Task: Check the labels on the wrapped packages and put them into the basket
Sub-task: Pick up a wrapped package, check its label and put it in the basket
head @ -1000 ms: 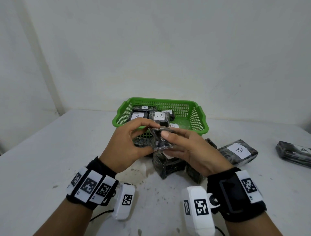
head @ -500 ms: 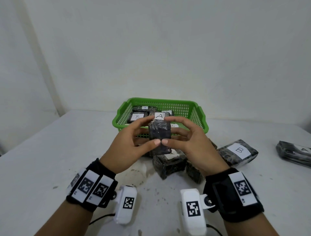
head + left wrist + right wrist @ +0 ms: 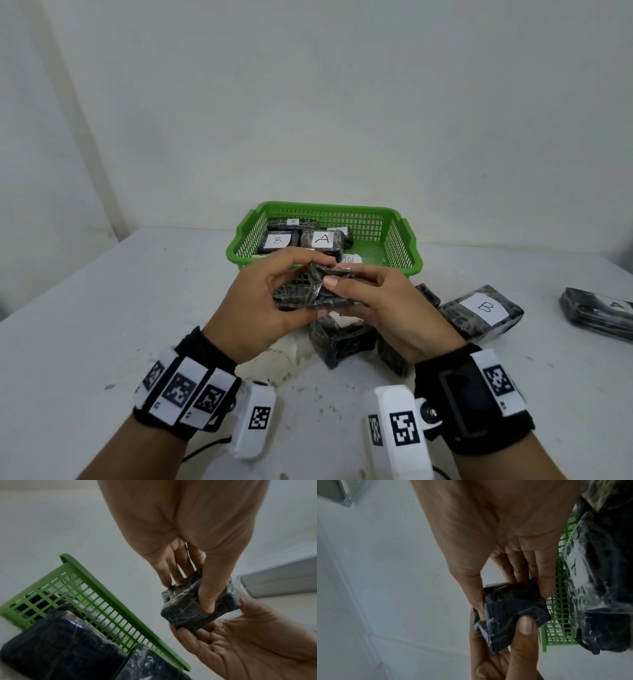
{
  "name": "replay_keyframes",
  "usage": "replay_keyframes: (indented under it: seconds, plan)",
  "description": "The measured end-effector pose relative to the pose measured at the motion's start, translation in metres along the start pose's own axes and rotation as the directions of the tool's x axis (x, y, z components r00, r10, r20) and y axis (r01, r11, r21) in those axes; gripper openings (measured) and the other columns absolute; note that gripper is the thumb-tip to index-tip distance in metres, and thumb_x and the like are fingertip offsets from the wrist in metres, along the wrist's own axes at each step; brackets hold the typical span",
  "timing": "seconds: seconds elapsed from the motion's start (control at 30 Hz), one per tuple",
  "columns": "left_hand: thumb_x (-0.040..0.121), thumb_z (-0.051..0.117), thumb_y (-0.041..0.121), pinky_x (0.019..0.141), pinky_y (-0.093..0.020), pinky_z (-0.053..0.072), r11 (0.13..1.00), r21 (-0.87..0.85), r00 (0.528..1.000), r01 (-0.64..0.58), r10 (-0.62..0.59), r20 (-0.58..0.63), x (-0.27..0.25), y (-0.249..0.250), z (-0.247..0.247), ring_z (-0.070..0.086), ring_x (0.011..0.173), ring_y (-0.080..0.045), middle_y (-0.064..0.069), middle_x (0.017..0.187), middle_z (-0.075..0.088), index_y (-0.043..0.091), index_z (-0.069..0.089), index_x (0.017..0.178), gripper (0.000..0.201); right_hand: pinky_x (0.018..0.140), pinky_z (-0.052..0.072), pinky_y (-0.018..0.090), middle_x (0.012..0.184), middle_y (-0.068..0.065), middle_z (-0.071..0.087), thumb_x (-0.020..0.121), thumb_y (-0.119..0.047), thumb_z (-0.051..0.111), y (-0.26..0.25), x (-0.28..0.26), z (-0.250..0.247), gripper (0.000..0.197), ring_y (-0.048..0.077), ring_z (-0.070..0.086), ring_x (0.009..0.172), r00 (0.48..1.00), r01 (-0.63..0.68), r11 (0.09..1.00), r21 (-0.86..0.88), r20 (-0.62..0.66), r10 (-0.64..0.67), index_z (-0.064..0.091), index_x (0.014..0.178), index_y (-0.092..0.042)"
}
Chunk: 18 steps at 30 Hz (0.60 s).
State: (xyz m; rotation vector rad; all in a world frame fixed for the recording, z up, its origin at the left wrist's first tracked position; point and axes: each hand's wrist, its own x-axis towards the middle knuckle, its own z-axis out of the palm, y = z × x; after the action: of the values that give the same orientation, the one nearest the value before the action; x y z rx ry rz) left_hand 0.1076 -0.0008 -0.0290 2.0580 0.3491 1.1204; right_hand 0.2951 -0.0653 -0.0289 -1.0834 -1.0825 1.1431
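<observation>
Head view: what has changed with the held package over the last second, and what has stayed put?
The wrapped package, stood upright half a second ago, has been turned back onto its side between the left hand and right hand; both keep gripping it and no label shows on it. The green basket, the packages inside it, the B-labelled package and the others on the table have not moved.

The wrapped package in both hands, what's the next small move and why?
Probably keep turning the package until its label faces up: the left hand and right hand both grip it, and no label shows on it in any view. Then into the green basket.
</observation>
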Motion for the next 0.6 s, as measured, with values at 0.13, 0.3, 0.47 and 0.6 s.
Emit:
replay_keyframes:
  seconds: [0.13,0.3,0.47,0.6]
  plan:
    - [0.070,0.083,-0.003,0.102,-0.032,0.050,1.000,0.003,1.000,-0.010,0.010,-0.025,0.0005,-0.0003,-0.0016,0.061,0.120,-0.020,0.000,0.117,0.067,0.008,0.066,0.117,0.051,0.107,0.054,0.046,0.117,0.018,0.077,0.068,-0.015,0.086,-0.0012,0.0011,-0.0039,0.062,0.029,0.074,0.109,0.999,-0.044,0.999,0.024,0.022,0.044,0.068,0.126,-0.002]
    - [0.070,0.083,-0.002,0.101,-0.033,0.051,0.999,0.013,0.998,-0.051,0.051,-0.021,-0.0001,-0.0001,-0.0014,0.062,0.119,-0.020,-0.002,0.114,0.068,0.005,0.067,0.112,0.046,0.096,0.059,0.035,0.113,0.013,0.079,0.075,-0.001,0.086,0.0018,0.0034,-0.0073,0.049,0.028,0.074,0.110,0.999,0.020,0.997,-0.071,-0.028,-0.022,0.071,0.121,-0.009]
    - [0.071,0.082,-0.005,0.101,-0.034,0.050,0.997,0.025,0.997,-0.072,0.073,-0.009,0.0004,0.0004,-0.0014,0.062,0.119,-0.022,-0.003,0.116,0.067,0.003,0.067,0.112,0.044,0.102,0.057,0.038,0.120,0.009,0.077,0.077,-0.001,0.086,0.0023,0.0033,-0.0024,0.055,0.022,0.071,0.118,0.998,0.060,0.995,-0.083,-0.003,-0.060,0.067,0.128,-0.008]
    - [0.071,0.082,-0.005,0.101,-0.034,0.050,0.996,0.032,0.996,-0.084,0.084,-0.006,0.0004,0.0019,-0.0009,0.063,0.118,-0.022,-0.002,0.116,0.068,0.004,0.068,0.110,0.043,0.105,0.055,0.041,0.121,0.008,0.077,0.070,-0.006,0.092,0.0019,0.0030,-0.0044,0.063,0.022,0.072,0.117,0.998,0.058,0.993,-0.104,-0.001,-0.058,0.067,0.129,-0.011]
